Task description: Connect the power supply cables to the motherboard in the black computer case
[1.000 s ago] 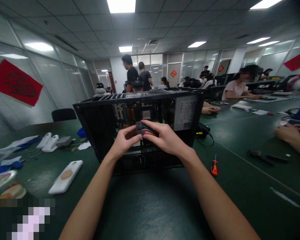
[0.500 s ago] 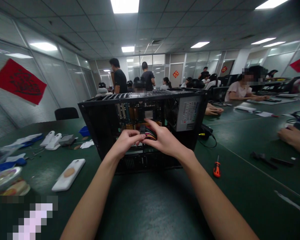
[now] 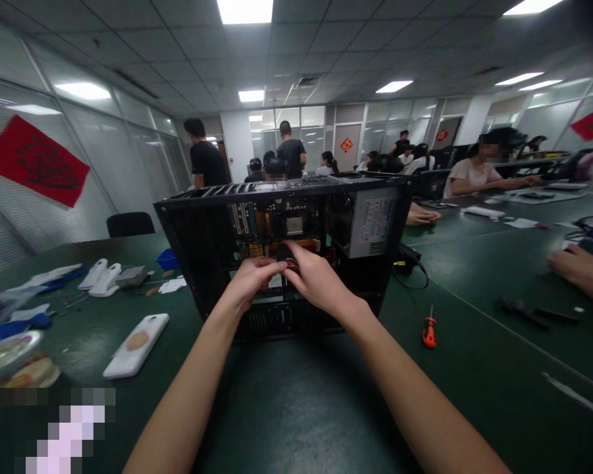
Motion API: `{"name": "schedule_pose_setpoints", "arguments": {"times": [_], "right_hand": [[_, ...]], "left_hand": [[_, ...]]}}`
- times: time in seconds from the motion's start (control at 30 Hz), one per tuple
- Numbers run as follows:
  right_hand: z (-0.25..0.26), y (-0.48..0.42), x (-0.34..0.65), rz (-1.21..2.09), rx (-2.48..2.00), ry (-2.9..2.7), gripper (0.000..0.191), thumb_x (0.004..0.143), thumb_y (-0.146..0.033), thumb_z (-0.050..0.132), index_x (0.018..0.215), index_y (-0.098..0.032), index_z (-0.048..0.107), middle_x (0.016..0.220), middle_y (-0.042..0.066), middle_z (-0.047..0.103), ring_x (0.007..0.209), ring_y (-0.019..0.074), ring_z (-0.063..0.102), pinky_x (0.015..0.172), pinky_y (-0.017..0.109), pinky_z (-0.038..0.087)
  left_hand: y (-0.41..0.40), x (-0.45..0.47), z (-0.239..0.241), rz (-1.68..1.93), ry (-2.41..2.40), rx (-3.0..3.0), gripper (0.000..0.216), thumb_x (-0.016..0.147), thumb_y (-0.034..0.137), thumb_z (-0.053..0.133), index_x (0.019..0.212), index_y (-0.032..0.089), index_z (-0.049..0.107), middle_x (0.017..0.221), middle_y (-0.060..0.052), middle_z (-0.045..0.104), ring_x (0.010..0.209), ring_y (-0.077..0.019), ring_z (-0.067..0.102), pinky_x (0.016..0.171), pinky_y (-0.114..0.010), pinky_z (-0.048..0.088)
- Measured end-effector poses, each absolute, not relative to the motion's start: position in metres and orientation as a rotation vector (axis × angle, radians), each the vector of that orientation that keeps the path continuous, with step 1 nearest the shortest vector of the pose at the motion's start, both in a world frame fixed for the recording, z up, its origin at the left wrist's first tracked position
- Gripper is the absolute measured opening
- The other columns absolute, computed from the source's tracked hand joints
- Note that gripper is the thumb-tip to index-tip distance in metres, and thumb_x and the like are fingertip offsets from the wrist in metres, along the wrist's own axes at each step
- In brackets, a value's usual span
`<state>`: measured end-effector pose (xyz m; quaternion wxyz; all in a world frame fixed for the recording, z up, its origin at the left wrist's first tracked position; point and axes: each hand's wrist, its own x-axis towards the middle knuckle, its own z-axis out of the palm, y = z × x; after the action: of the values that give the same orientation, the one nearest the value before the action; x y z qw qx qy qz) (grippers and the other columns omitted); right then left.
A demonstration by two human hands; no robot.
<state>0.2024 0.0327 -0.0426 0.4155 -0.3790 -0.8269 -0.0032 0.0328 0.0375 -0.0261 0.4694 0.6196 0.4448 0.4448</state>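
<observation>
An open black computer case (image 3: 197,257) stands upright on the dark green table (image 3: 296,395), its motherboard and grey power supply (image 3: 370,220) showing. My left hand (image 3: 250,280) and my right hand (image 3: 313,280) reach into its open side and meet at the middle. Both are pinched closed on a black connector with a bundle of coloured wires (image 3: 290,264), mostly hidden by my fingers. The connector sits low against the motherboard.
A small orange screwdriver (image 3: 429,332) lies right of the case. A white phone case (image 3: 136,345) lies to the left, with white parts and a blue bin behind. Another person's hand (image 3: 570,263) rests at the right edge. Several people sit or stand beyond.
Both hands have pushed the connector and wires deeper and lower into the case. The standing person in black at the back has walked left.
</observation>
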Motion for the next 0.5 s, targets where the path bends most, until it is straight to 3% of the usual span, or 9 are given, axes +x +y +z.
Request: {"name": "schedule_pose_setpoints", "arguments": {"times": [0.23, 0.43, 0.5], "right_hand": [[-0.051, 0.037, 0.193, -0.006, -0.994, -1.951, 0.053, 0.095, -0.027, 0.052, 0.144, -0.014, 0.039, 0.131, 0.019, 0.062, 0.116, 0.0323, 0.064, 0.091, 0.043, 0.053], [-0.056, 0.041, 0.191, -0.045, -0.976, -1.749, 0.051, 0.092, -0.035, 0.059, 0.137, -0.016, 0.047, 0.120, 0.017, 0.068, 0.106, 0.0305, 0.068, 0.087, 0.041, 0.054], [-0.058, 0.040, 0.190, -0.060, -0.966, -1.714, 0.049, 0.091, -0.034, 0.059, 0.135, -0.016, 0.049, 0.120, 0.016, 0.068, 0.106, 0.0298, 0.068, 0.088, 0.040, 0.053]], "left_hand": [[0.043, 0.033, -0.033, 1.092, 0.974, 1.359, 0.039, 0.062, 0.045, 0.080, 0.076, 0.013, 0.063, 0.054, 0.008, 0.030, 0.045, -0.0042, 0.020, 0.045, -0.023, 0.008], [0.036, 0.042, -0.029, 1.164, 0.844, 1.194, 0.046, 0.065, 0.050, 0.079, 0.066, 0.018, 0.046, 0.055, 0.010, 0.024, 0.044, -0.0037, 0.014, 0.044, -0.022, 0.008], [0.035, 0.043, -0.029, 1.176, 0.862, 1.209, 0.044, 0.064, 0.049, 0.079, 0.066, 0.018, 0.047, 0.054, 0.010, 0.024, 0.044, -0.0040, 0.015, 0.044, -0.023, 0.008]]}}
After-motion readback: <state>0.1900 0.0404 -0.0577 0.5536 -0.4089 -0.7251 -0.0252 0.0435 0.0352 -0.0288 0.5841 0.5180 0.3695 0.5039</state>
